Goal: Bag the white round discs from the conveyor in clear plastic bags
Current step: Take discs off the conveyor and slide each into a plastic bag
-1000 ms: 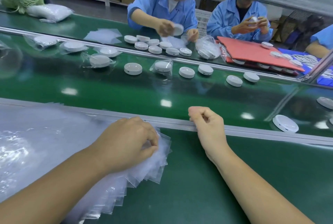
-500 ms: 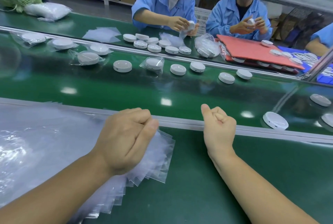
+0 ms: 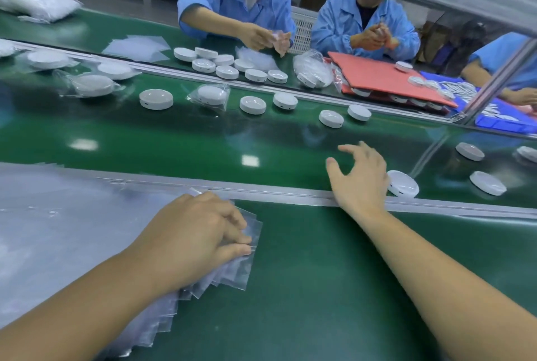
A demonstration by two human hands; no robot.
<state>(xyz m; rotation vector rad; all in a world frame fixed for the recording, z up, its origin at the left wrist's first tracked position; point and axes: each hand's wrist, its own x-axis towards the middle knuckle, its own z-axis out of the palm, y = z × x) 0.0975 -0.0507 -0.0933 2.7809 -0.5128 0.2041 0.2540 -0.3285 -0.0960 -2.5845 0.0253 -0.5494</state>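
My right hand (image 3: pixel 360 177) is out past the grey metal rail (image 3: pixel 261 190) & over the glossy green conveyor belt (image 3: pixel 174 139). It's wide open w/ fingers spread and a bit bent, thumb out to the left, nothing in it. The nearest white round plastic disc (image 3: pixel 404 184) lies on the belt just beside the hand's little-finger side, close to the rail. The hand's edge overlaps the disc's left rim from my view, so I can't tell if they touch. My left hand (image 3: pixel 197 232) is on the near side of the rail, palm down on a fanned stack of thin clear plastic bags (image 3: pixel 232 276) on the dark green desk (image 3: pixel 334 288). Its fingers are bent, w/ thumb & fingertips (image 3: pixel 242 241) close together at the top bag's edge, which looks like a pinch on it. The stack's left part lies over a big sheet of clear plastic film (image 3: pixel 58 215). A second bare disc (image 3: pixel 488 183) sits to the right of the first, apart from it. A row of bare discs (image 3: pixel 252 104) runs along the belt's far side, w/ one bagged disc (image 3: pixel 210 94) among them. Across the belt, two people in blue coats (image 3: pixel 241 3) handle small items, w/ a red flat sheet (image 3: pixel 383 75) lying near them.
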